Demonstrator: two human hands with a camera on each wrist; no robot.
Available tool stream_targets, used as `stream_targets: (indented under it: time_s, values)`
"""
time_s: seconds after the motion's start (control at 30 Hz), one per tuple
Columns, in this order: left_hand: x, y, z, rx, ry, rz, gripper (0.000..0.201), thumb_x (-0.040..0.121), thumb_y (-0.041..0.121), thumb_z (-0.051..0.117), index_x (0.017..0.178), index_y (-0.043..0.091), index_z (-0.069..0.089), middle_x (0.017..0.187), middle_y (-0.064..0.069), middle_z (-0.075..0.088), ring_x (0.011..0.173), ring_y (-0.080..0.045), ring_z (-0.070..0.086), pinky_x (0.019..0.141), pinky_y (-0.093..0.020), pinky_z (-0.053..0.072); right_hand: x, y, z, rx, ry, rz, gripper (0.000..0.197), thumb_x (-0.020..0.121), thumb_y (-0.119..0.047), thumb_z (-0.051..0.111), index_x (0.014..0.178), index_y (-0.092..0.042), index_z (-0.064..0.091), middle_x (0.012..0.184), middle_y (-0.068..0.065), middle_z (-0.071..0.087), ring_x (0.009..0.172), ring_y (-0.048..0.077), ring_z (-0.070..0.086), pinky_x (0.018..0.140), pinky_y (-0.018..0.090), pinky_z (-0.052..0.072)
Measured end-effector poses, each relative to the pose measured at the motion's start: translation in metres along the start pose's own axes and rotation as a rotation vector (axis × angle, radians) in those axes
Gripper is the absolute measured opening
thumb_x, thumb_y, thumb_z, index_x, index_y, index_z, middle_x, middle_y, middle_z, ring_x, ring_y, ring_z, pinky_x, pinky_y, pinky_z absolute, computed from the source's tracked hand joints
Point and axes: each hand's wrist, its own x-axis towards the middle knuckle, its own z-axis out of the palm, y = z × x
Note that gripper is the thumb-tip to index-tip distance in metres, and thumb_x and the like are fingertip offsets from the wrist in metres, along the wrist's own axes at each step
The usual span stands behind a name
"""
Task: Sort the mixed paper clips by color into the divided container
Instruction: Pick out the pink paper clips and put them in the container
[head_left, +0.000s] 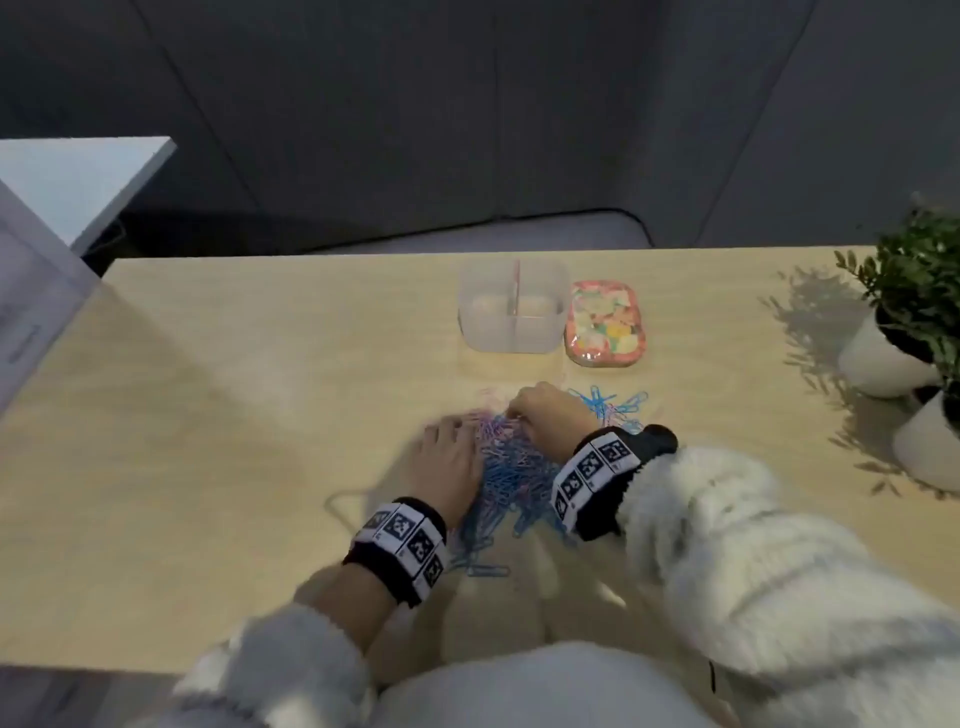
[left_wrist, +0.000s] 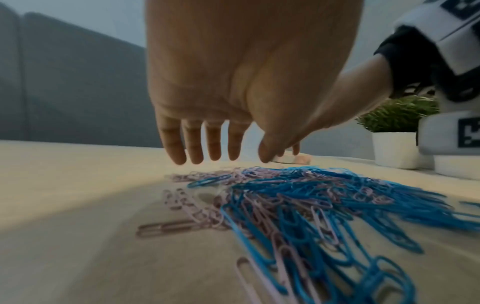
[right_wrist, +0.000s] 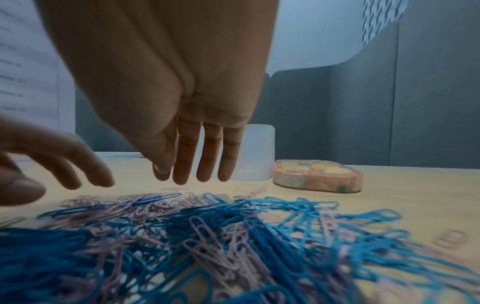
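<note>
A tangled pile of blue and pink paper clips (head_left: 511, 467) (left_wrist: 298, 201) (right_wrist: 207, 236) lies on the wooden table near me. My left hand (head_left: 447, 452) (left_wrist: 215, 152) hovers at the pile's left side, fingers straight and spread, holding nothing. My right hand (head_left: 540, 415) (right_wrist: 192, 174) hangs over the pile's far edge, fingers straight and pointing down, just above the clips. The clear divided container (head_left: 511, 312) (right_wrist: 257, 154) stands beyond the pile, with a thin divider down its middle.
A flat box with a colourful patterned lid (head_left: 605, 322) (right_wrist: 317, 176) lies right of the container. White pots with green plants (head_left: 904, 332) (left_wrist: 394, 148) stand at the table's right edge. A white panel (head_left: 31, 291) rises at the left.
</note>
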Motion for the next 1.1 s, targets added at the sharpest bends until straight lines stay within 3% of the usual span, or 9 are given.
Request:
stream_targets:
  time_s: [0.13,0.37,0.53,0.63,0.67,0.77,0.87,1.0,1.1]
  values:
    - [0.013,-0.018,-0.001,-0.093,0.114,-0.075,0.027,0.094,0.026,0.042,0.116,0.013,0.050,0.119,-0.010,0.052,0.108,-0.031,0.049,0.088,-0.041,0.042,0.020,-0.012,0.005,0.004,0.083,0.022,0.026,0.091,-0.009,0.049,0.113,-0.014,0.062,0.116,0.009,0.059,0.113,0.029,0.047,0.092,0.041,0.045]
    - [0.025,-0.031,0.003,-0.261,0.023,-0.029,0.013,0.090,0.012,0.048,0.097,0.006,0.057,0.106,-0.014,0.054,0.097,-0.031,0.052,0.079,-0.040,0.043,0.017,-0.005,0.012,0.206,0.064,0.126,0.023,0.085,-0.008,0.054,0.106,-0.015,0.059,0.105,0.012,0.060,0.099,0.032,0.056,0.086,0.036,0.044]
    - [0.026,-0.035,0.012,-0.288,0.067,0.001,0.010,0.090,0.012,0.048,0.096,0.008,0.055,0.105,-0.011,0.054,0.096,-0.027,0.051,0.080,-0.040,0.047,-0.007,0.024,0.002,0.408,0.060,0.140,0.015,0.083,-0.005,0.059,0.092,-0.011,0.070,0.079,-0.006,0.060,0.069,0.008,0.053,0.071,0.021,0.038]
    - [0.023,-0.038,0.014,-0.308,0.072,0.035,0.011,0.089,0.007,0.051,0.097,0.008,0.057,0.102,-0.010,0.058,0.093,-0.026,0.054,0.079,-0.037,0.048,-0.023,0.045,0.003,0.469,-0.025,0.154,0.013,0.080,0.000,0.062,0.082,-0.010,0.070,0.066,-0.017,0.054,0.059,-0.007,0.050,0.069,0.020,0.039]
    - [0.022,-0.039,0.013,-0.316,0.078,0.054,0.012,0.087,0.003,0.052,0.096,0.007,0.058,0.099,-0.010,0.060,0.091,-0.027,0.055,0.077,-0.035,0.047,-0.027,0.050,0.003,0.468,-0.071,0.156,0.013,0.080,0.002,0.063,0.083,-0.008,0.071,0.067,-0.018,0.054,0.061,-0.008,0.052,0.072,0.020,0.039]
    - [0.014,-0.046,0.014,-0.338,0.083,0.087,0.009,0.084,0.000,0.055,0.089,0.005,0.060,0.094,-0.012,0.062,0.086,-0.028,0.057,0.073,-0.035,0.047,-0.031,0.059,0.004,0.373,-0.141,0.171,0.021,0.080,0.001,0.061,0.097,-0.006,0.071,0.082,-0.003,0.066,0.080,0.011,0.060,0.078,0.020,0.041]
    - [0.003,-0.056,0.015,-0.327,0.065,0.066,0.007,0.086,0.008,0.056,0.090,0.006,0.062,0.095,-0.011,0.061,0.088,-0.026,0.057,0.077,-0.036,0.047,-0.022,0.048,-0.002,0.161,0.013,0.129,0.024,0.082,-0.009,0.057,0.102,-0.013,0.070,0.107,0.005,0.069,0.100,0.024,0.060,0.089,0.034,0.048]
    - [0.003,-0.065,0.009,-0.317,0.118,0.019,0.016,0.092,0.019,0.048,0.098,0.010,0.061,0.101,-0.006,0.057,0.094,-0.021,0.052,0.083,-0.029,0.041,0.005,0.018,-0.011,0.138,0.066,0.105,0.037,0.085,-0.030,0.063,0.118,-0.014,0.061,0.113,0.006,0.063,0.108,0.025,0.052,0.097,0.040,0.042]
    - [0.021,-0.064,0.001,-0.300,0.167,-0.005,0.020,0.091,0.019,0.051,0.108,0.011,0.057,0.110,-0.008,0.055,0.101,-0.024,0.051,0.092,-0.037,0.044,0.022,0.003,-0.005,0.055,0.008,0.112,0.034,0.082,-0.031,0.066,0.112,-0.015,0.062,0.109,0.006,0.062,0.105,0.026,0.052,0.095,0.039,0.040]
